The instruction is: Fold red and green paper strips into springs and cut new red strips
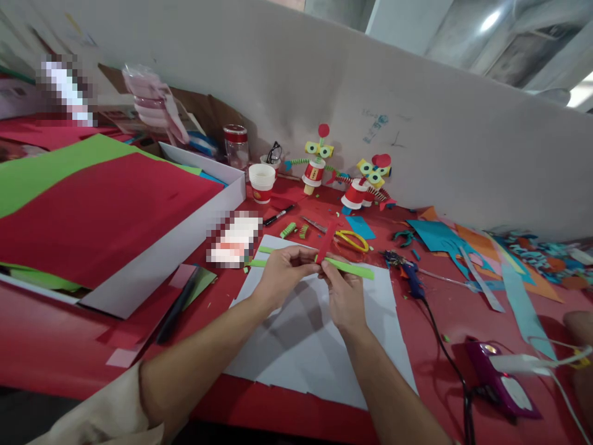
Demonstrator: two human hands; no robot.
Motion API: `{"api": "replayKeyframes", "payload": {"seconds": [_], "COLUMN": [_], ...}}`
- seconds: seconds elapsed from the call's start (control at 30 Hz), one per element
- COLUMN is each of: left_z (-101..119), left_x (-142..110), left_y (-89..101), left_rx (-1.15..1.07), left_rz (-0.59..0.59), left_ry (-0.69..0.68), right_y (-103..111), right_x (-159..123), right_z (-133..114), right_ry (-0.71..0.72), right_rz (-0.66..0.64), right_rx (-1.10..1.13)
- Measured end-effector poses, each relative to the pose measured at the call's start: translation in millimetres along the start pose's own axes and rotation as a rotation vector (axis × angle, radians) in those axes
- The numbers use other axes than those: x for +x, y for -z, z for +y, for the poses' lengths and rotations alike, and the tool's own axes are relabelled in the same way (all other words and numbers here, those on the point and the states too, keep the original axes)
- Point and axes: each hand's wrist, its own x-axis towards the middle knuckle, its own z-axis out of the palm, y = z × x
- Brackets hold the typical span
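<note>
The narrow red strip [327, 241] and the flat bright-green strip [351, 268] look like smooth, matt paper, as do the broad white sheets [315, 352] at the near edge of the red bench [208, 395], whose top has a soft sheen. Toward the far edge, the clear red-lidded jar [237, 151] is glossy, and the yellow-handled scissors [356, 234] look plastic with metal blades. Near the right edge, the purple box-shaped power unit [477, 361] is shiny plastic.
</note>
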Motion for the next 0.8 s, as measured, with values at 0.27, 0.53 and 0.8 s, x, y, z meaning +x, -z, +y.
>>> {"api": "replayKeyframes", "payload": {"seconds": [0.27, 0.53, 0.8], "left_z": [1, 3, 3], "left_x": [-2, 5, 4], "left_y": [-2.2, 5.4, 6.1], "left_rx": [-0.013, -0.091, -0.109], "left_rz": [0.033, 0.054, 0.002], "left_ry": [-0.008, 0.148, 0.225], "right_y": [-2, 4, 11], "right_x": [-3, 2, 9], "right_z": [-1, -9, -7], "right_ry": [0.0, 0.069, 0.184], "right_rz": [-0.011, -0.178, -0.199], "right_rx": [-0.074, -0.174, -0.206]}}
